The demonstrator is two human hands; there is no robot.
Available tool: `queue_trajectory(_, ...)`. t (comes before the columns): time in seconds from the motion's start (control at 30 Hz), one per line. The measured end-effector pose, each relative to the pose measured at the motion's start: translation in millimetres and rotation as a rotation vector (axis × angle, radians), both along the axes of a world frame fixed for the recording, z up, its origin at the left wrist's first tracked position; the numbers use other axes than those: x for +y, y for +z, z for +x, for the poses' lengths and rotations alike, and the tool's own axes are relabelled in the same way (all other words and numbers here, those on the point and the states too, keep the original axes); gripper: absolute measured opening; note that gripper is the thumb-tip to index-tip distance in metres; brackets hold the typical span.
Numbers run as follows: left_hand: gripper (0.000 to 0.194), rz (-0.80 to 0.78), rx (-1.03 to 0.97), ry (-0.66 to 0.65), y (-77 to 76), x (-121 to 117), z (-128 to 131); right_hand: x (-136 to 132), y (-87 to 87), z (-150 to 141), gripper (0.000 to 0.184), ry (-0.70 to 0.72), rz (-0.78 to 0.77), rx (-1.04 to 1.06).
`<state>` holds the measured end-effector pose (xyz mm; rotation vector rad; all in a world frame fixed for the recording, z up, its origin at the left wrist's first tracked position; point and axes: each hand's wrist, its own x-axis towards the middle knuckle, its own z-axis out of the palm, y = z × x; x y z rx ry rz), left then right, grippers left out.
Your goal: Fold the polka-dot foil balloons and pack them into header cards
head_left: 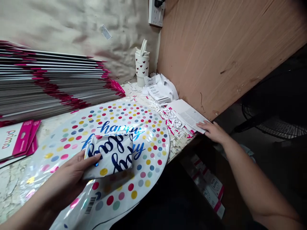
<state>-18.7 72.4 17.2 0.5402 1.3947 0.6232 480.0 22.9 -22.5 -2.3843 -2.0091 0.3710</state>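
My left hand (pixel 76 166) grips a folded foil balloon (pixel 110 156), white with navy lettering and a yellow dot, thumb on top. Under it lies a large round flat foil balloon (pixel 153 166) with coloured dots and "happy" lettering, spread over the table. At the table's right edge my right hand (pixel 213 130) has its fingers closed on the corner of a white printed leaflet (pixel 189 113). The thumb's side of that grip is partly hidden. The leaflet rests on loose paper strips (pixel 176 123).
A tall stack of pink-edged packs (pixel 55 83) stands at the back left, with "prima" packages (pixel 19 139) before it. A heart-patterned tumbler (pixel 142 67) and a label roll (pixel 165 88) sit by the wooden panel (pixel 216 48). Finished-looking packs (pixel 211 188) lie below right, near a fan (pixel 275 118).
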Motion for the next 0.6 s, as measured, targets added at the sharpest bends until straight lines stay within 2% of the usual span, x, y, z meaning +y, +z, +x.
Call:
queue_trajectory(0.07, 0.033, 0.010, -0.010, -0.006, -1.9, -5, -1, -6, 13.8, -2, 0.037, -0.037, 0.197, 0.085)
queue_trajectory(0.1, 0.036, 0.028, -0.005, -0.006, -1.2, -8, -1, -7, 22.7, -11, 0.037, -0.067, 0.352, 0.106)
queue_trajectory(0.17, 0.046, 0.103, 0.000, -0.009, 4.4, -14, 0, -6, 39.1, -52, 0.039, -0.071, 0.721, 0.052)
queue_trajectory(0.2, 0.050, 0.174, -0.010, -0.006, 9.2, -18, -1, -7, 44.4, -82, 0.040, -0.010, 0.879, -0.009)
queue_trajectory(0.23, 0.052, 0.261, -0.025, 0.003, 15.0, -21, -2, -8, 46.8, -117, 0.043, 0.123, 0.953, -0.052)
queue_trajectory(0.27, 0.051, 0.363, -0.038, 0.018, 21.1, -25, -5, -11, 46.3, -153, 0.047, 0.289, 0.936, -0.072)
queue_trajectory(0.3, 0.049, 0.477, -0.036, 0.027, 27.0, -29, -8, -15, 43.3, -188, 0.050, 0.456, 0.853, -0.065)
queue_trajectory(0.37, 0.045, 0.682, 0.055, -0.006, 36.6, -39, -20, -23, 34.0, -244, 0.053, 0.778, 0.497, 0.023)
queue_trajectory(0.4, 0.042, 0.759, 0.153, -0.063, 39.9, -45, -26, -25, 30.1, -261, 0.054, 0.863, 0.278, 0.094)
queue_trajectory(0.43, 0.040, 0.829, 0.276, -0.149, 42.2, -51, -32, -24, 28.0, -270, 0.056, 0.901, 0.093, 0.188)
queue_trajectory(0.47, 0.038, 0.895, 0.404, -0.260, 43.9, -57, -37, -21, 28.4, -272, 0.061, 0.872, -0.020, 0.295)
queue_trajectory(0.5, 0.038, 0.960, 0.518, -0.384, 45.0, -63, -40, -16, 31.2, -269, 0.070, 0.809, -0.052, 0.414)
queue_trajectory(0.57, 0.040, 1.087, 0.654, -0.628, 46.6, -72, -38, -5, 42.8, -261, 0.096, 0.691, 0.051, 0.658)
queue_trajectory(0.6, 0.042, 1.134, 0.678, -0.731, 47.1, -74, -33, 0, 49.8, -258, 0.108, 0.686, 0.114, 0.762)
